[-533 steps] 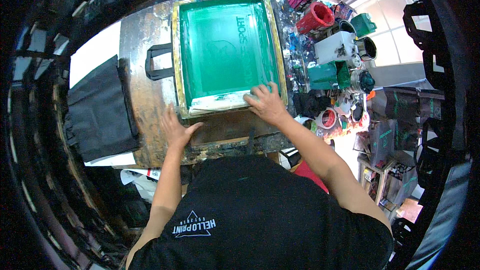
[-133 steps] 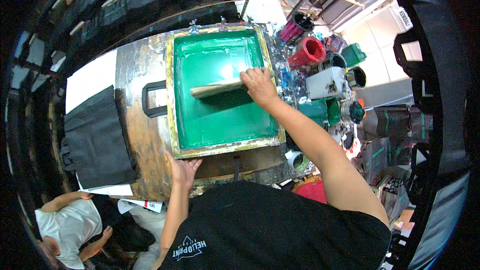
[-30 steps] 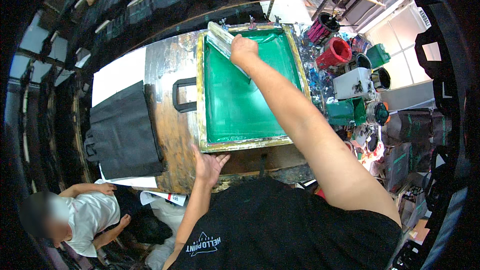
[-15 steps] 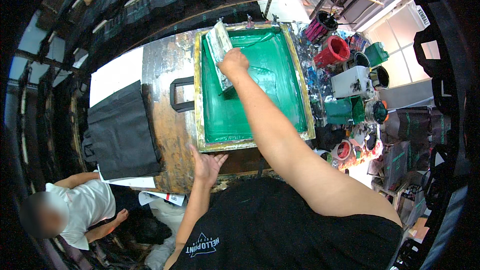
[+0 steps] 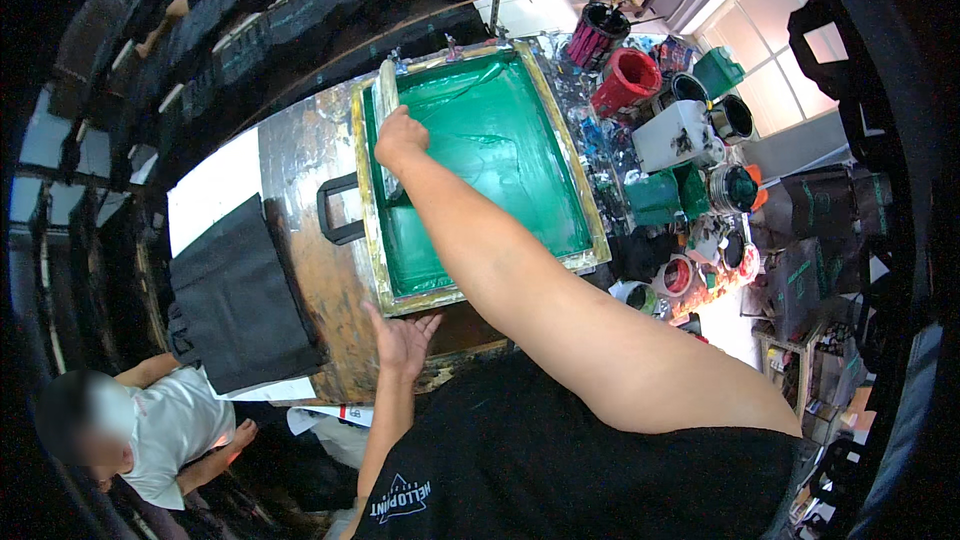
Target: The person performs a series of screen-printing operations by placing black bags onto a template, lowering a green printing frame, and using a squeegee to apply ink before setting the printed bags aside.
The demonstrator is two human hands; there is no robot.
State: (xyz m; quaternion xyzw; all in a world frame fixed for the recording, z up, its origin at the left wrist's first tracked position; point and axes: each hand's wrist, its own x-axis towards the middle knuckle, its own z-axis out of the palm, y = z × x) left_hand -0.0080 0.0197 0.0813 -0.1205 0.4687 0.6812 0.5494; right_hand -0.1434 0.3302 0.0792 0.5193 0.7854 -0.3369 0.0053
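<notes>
A squeegee (image 5: 386,90) with a pale, ink-smeared handle stands along the left inner side of a screen-printing frame (image 5: 373,230). My right hand (image 5: 403,140) is closed on its handle, hiding part of it. Green ink (image 5: 500,175) coats the mesh inside the frame. By the near left corner of the frame, my left hand (image 5: 403,342) is open, palm up and fingers spread, holding nothing. From under the frame's left side sticks out the black handle (image 5: 340,208) of a bag, whose body is hidden.
A black fabric bag (image 5: 240,295) lies on the stained wooden table (image 5: 320,325) at left. Along the right stand a red ink pot (image 5: 627,80), a white container (image 5: 672,135) and a green container (image 5: 655,198). Another person (image 5: 185,430) is at lower left. Racks of black bags (image 5: 300,40) rise behind.
My right hand has brought the squeegee left, up against the frame's left side, and it leans less. My left hand stays open near the frame's corner. The whole view has shifted slightly.
</notes>
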